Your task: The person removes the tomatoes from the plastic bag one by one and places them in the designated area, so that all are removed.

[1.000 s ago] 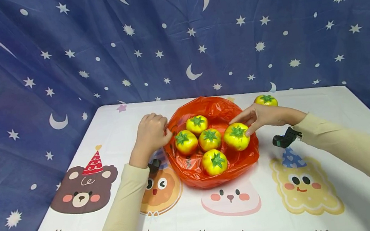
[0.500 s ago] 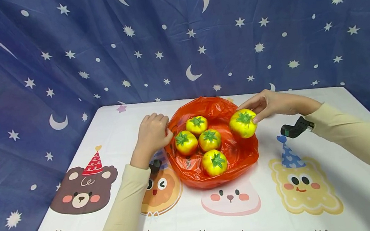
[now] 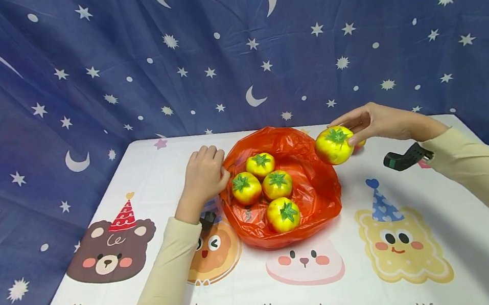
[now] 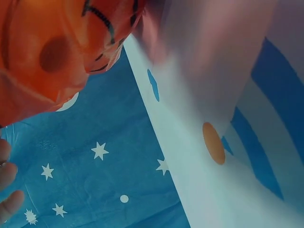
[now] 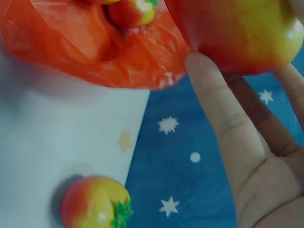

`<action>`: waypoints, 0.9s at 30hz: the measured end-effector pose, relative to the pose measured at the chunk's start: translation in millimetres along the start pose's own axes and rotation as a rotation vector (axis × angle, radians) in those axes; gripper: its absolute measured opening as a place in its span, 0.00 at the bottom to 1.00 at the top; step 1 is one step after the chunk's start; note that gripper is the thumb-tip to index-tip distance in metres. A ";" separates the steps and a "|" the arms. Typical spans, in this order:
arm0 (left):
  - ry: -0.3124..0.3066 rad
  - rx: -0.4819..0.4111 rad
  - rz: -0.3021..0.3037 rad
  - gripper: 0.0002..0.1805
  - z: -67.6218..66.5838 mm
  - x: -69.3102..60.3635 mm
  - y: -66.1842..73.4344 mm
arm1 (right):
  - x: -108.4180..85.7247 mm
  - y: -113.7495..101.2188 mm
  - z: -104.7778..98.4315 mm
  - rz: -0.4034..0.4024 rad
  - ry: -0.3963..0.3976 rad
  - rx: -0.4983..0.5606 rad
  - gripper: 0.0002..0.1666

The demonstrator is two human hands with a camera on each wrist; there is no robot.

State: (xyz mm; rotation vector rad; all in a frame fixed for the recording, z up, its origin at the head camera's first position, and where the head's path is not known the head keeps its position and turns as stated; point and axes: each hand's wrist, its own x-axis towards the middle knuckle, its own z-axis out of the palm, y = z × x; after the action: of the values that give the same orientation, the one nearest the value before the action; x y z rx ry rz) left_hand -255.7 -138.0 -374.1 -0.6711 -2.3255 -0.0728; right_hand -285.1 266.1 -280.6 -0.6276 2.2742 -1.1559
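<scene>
A red plastic bag (image 3: 317,199) lies open-mouthed at mid-table, with several yellow-red tomatoes (image 3: 277,184) inside, each topped by a green star-shaped calyx. At its left rim, my left hand (image 3: 203,176) grips the bag's edge with curled fingers; how the plastic sits in the fingers is partly hidden. Another such tomato (image 3: 333,146) is held between the thumb and fingers of my right hand (image 3: 375,124), in the air by the bag's upper right rim. The right wrist view shows this held tomato (image 5: 242,33) close up, fingers against its underside.
A further tomato (image 5: 95,204) rests on the white tablecloth (image 3: 392,143) to the right of the bag, mostly hidden behind my right hand in the head view. A blue star-patterned curtain (image 3: 230,46) hangs beyond the table's far edge.
My right hand has carried its tomato from inside the bag up and to the right, over the rim. The left hand has stayed at the bag's left edge.
</scene>
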 end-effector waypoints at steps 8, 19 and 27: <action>0.018 0.018 0.005 0.05 0.2 0.2 1.5 | -11.8 3.3 -19.0 0.066 0.140 -0.062 0.29; 0.030 0.023 0.015 0.04 3.6 -0.1 0.8 | -28.2 20.5 -50.8 0.104 0.256 0.008 0.24; 0.033 0.019 0.015 0.04 1.1 0.4 2.0 | -35.7 33.9 -67.2 0.145 0.330 0.058 0.24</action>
State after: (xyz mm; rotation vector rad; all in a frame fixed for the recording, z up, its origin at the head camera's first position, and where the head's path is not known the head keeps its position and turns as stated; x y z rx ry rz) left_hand -255.7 -135.9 -374.9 -0.6730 -2.2866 -0.0551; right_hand -305.5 345.6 -266.4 -0.2578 2.4968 -1.3281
